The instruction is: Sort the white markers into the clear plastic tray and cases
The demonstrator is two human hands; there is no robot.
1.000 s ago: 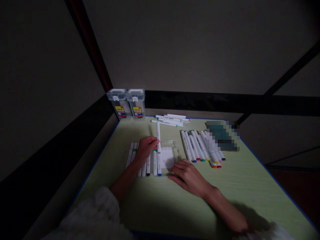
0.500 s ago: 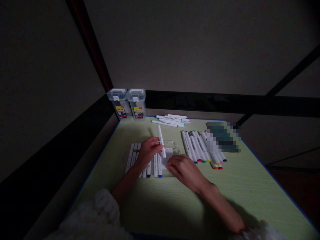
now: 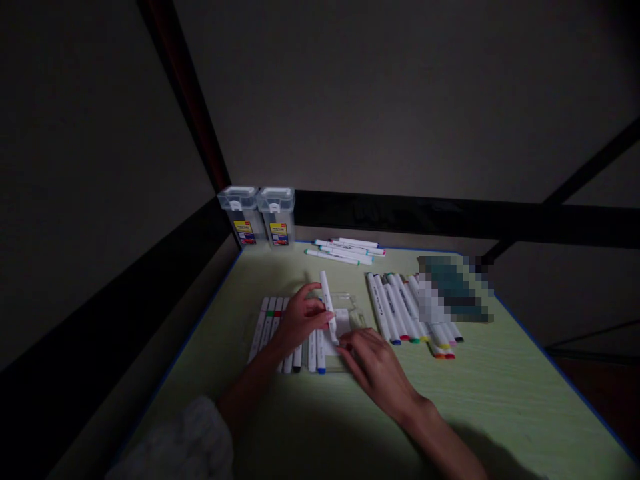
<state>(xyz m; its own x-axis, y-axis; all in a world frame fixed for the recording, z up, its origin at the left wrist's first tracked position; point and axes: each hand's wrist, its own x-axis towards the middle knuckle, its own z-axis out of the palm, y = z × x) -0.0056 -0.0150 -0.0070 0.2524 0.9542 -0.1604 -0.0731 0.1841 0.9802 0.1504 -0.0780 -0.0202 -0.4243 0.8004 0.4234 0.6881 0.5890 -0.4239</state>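
Note:
A white marker is pinched between the fingers of my left hand, tilted, its top end leaning away from me. At its lower end, the closed thumb and fingers of my right hand meet the marker's tip. Beneath my left hand lies a clear plastic case with a row of white markers in its left part; some show green, red, black or blue ends. A pale sheet shows in the case's right part, partly covered by my hands.
Several white markers with coloured ends lie in a group at right, beside a blurred-out dark green item. More markers lie at the table's back edge. Two clear lidded boxes stand at the back left corner, against the wall.
The marker in my left hand has come down slightly toward the case. My right fingertips have closed in on its lower end. The whole view has shifted a little.

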